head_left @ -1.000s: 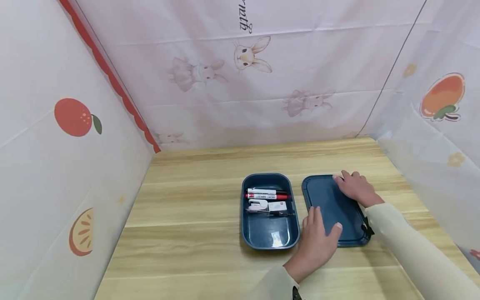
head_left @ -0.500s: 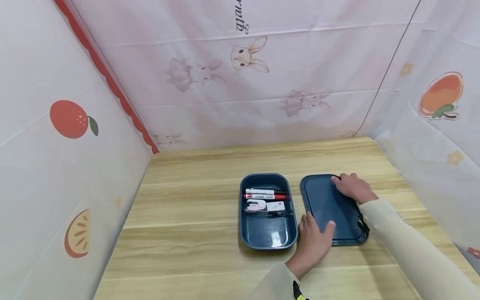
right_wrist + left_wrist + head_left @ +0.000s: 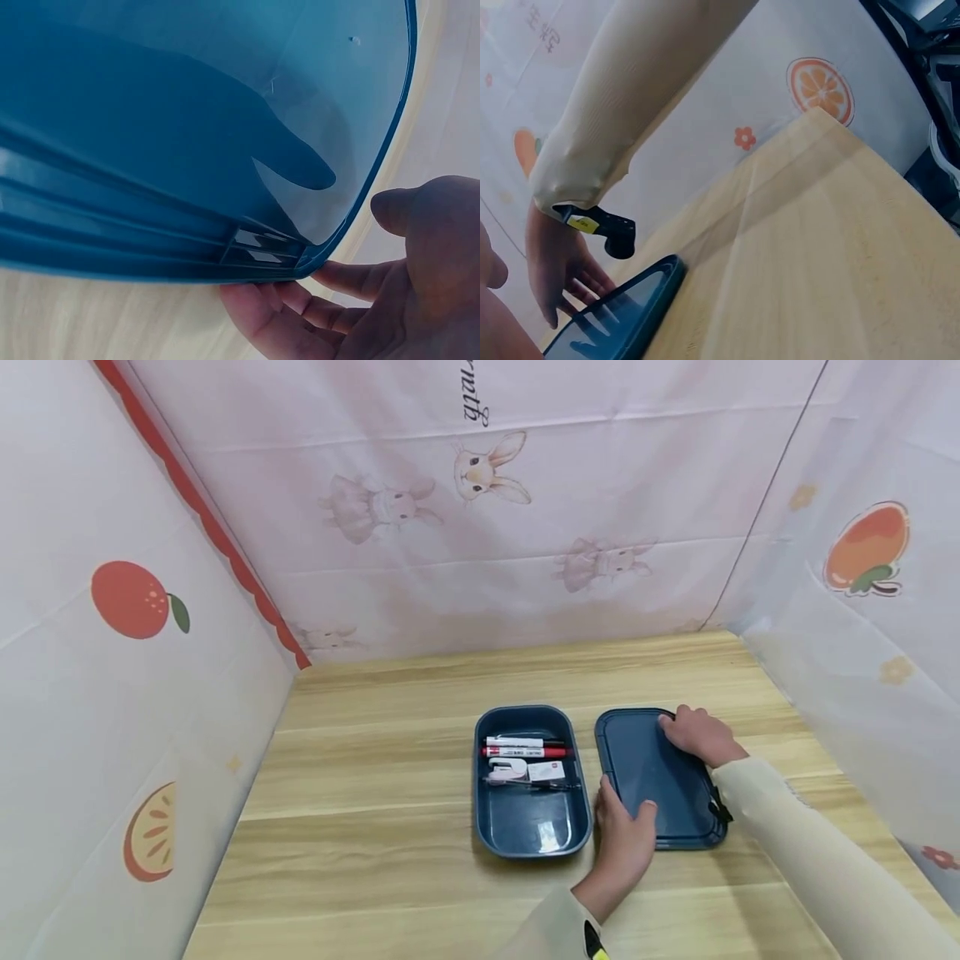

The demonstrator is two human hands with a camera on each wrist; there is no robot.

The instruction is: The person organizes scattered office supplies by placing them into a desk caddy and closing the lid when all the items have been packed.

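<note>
A dark blue box lid (image 3: 660, 793) lies on the table to the right of a matching open box (image 3: 495, 835). At the lid's far right corner is my right hand (image 3: 701, 732); in the right wrist view its fingers (image 3: 259, 311) curl at the lid's edge, with the thumb off to the side. My left hand (image 3: 624, 843) is at the lid's near left edge, fingers in the gap beside the box, thumb spread above the lid. Inside the box lie a black-capped marker (image 3: 513, 742), a red-capped marker (image 3: 517, 752), a pen (image 3: 551, 785) and small white items (image 3: 546, 770).
A wood-grain table (image 3: 375, 777) extends to the left of the box. Printed cloth walls (image 3: 420, 585) border it at the back and on both sides. In the left wrist view, dark equipment (image 3: 937, 67) stands past the table's edge.
My left hand has come down and in to the lid's left edge, its thumb drawing closer to the fingers. The right hand stays at the far corner. The head view has shifted slightly.
</note>
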